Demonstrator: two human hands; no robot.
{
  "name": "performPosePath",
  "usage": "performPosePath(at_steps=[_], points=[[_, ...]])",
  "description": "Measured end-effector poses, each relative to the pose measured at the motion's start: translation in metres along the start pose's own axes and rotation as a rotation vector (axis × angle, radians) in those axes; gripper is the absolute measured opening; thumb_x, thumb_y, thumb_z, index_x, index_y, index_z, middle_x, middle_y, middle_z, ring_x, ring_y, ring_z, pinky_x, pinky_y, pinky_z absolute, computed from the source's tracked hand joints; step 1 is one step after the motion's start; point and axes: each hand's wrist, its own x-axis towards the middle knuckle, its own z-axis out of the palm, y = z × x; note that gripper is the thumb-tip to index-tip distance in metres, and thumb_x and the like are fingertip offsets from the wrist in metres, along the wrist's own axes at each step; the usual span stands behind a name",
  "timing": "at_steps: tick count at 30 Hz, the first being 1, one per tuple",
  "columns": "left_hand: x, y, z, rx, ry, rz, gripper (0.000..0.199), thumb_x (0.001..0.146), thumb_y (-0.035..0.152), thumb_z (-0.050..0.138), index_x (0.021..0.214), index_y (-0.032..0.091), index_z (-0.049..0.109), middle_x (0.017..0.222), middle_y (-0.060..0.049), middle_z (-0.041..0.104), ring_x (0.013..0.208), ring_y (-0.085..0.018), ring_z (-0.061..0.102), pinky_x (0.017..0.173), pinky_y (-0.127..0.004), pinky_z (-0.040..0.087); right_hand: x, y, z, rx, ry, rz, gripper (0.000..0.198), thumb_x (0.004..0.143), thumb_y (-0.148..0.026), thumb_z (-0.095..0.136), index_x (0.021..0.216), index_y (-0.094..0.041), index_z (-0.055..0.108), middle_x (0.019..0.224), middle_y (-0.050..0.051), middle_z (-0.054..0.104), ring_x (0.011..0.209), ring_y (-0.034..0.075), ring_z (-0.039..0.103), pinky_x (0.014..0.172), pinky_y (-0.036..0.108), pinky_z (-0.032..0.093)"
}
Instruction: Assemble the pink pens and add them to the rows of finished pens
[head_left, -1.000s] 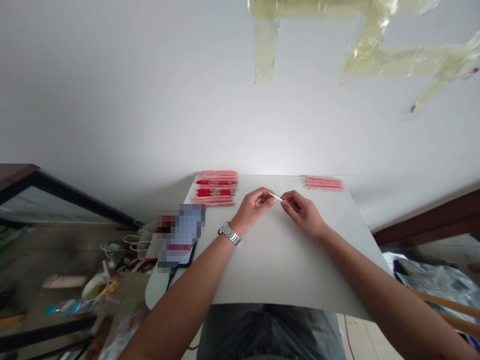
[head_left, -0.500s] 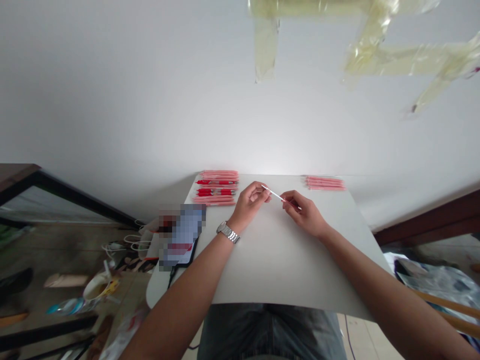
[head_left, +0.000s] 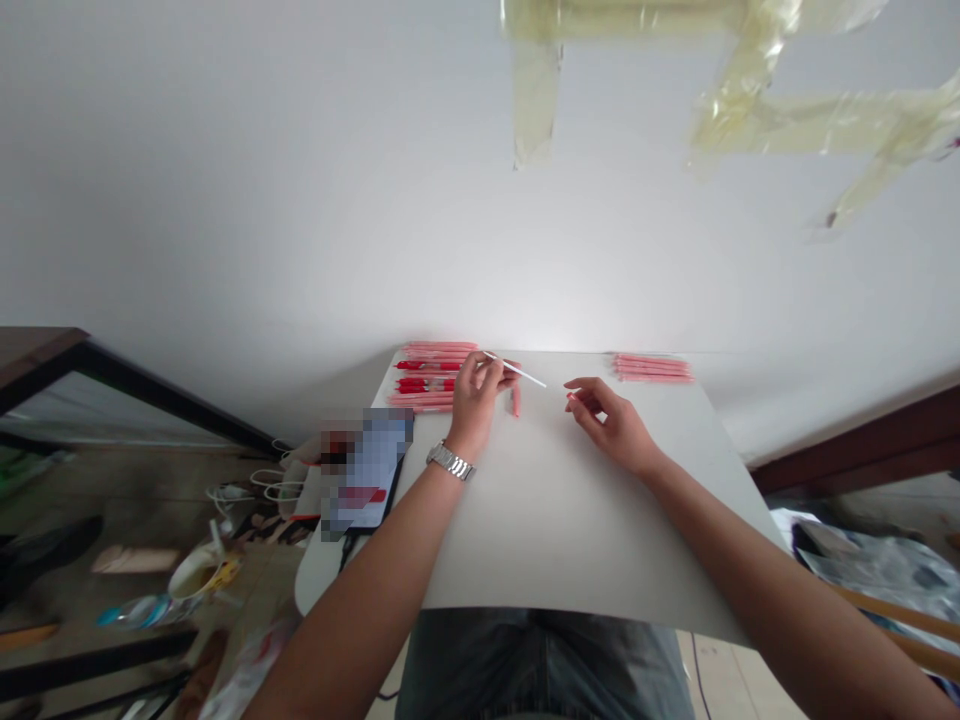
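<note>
**White stick pinched over the middle, pens laid by the far corners**

My left hand (head_left: 475,398) grips a slim white stick (head_left: 529,377) toward one end, likely so its other end projects freely towards my right hand (head_left: 611,428). That hand curls round a small red-tipped piece (head_left: 571,397), mostly hidden in my fingers. A short pink piece (head_left: 516,403) shows just below my left fingers; I can't tell whether it's held or lying. Beyond, red pens (head_left: 424,366) and pink sticks (head_left: 439,347) line the surface's (head_left: 570,520) far left corner, and a pink bundle (head_left: 652,368) sits near the far right, presumably leaving the middle for handling.
</note>
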Motion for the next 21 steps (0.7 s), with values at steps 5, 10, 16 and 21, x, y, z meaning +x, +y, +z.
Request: performPosePath(at_steps=[5, 10, 16, 21], points=[[0.004, -0.003, -0.006, 0.061, 0.051, 0.051, 0.025, 0.091, 0.042, 0.069, 0.098, 0.021, 0.056, 0.094, -0.003, 0.070, 0.088, -0.015, 0.071, 0.083, -0.034, 0.062, 0.001, -0.001, 0.000, 0.003, 0.010, -0.019, 0.033, 0.103, -0.049, 0.052, 0.125, -0.025, 0.058, 0.093, 0.006, 0.072, 0.084, 0.019, 0.068, 0.075, 0.032, 0.055], [0.007, -0.007, -0.011, 0.154, 0.052, 0.084, 0.020, 0.089, 0.031, 0.070, 0.103, 0.021, 0.058, 0.098, -0.003, 0.069, 0.089, -0.015, 0.071, 0.083, -0.031, 0.060, 0.001, -0.003, -0.001, -0.007, 0.014, -0.012, 0.032, 0.103, -0.050, 0.051, 0.125, -0.026, 0.058, 0.091, 0.005, 0.073, 0.081, 0.019, 0.068, 0.072, 0.032, 0.055], [0.010, -0.008, -0.015, 0.331, 0.073, 0.103, 0.020, 0.089, 0.029, 0.069, 0.104, 0.020, 0.061, 0.099, -0.005, 0.068, 0.088, -0.017, 0.071, 0.081, -0.032, 0.060, 0.001, -0.004, -0.001, -0.007, 0.018, 0.001, 0.032, 0.103, -0.050, 0.052, 0.125, -0.027, 0.058, 0.092, 0.005, 0.073, 0.084, 0.019, 0.069, 0.073, 0.032, 0.055], [0.009, -0.008, -0.019, 0.589, 0.081, 0.154, 0.014, 0.088, 0.021, 0.066, 0.102, 0.021, 0.063, 0.099, -0.004, 0.070, 0.089, -0.016, 0.069, 0.083, -0.031, 0.057, 0.000, -0.004, 0.000, -0.010, 0.031, 0.013, 0.032, 0.102, -0.049, 0.055, 0.124, -0.027, 0.059, 0.094, 0.006, 0.074, 0.086, 0.020, 0.070, 0.075, 0.033, 0.056]])
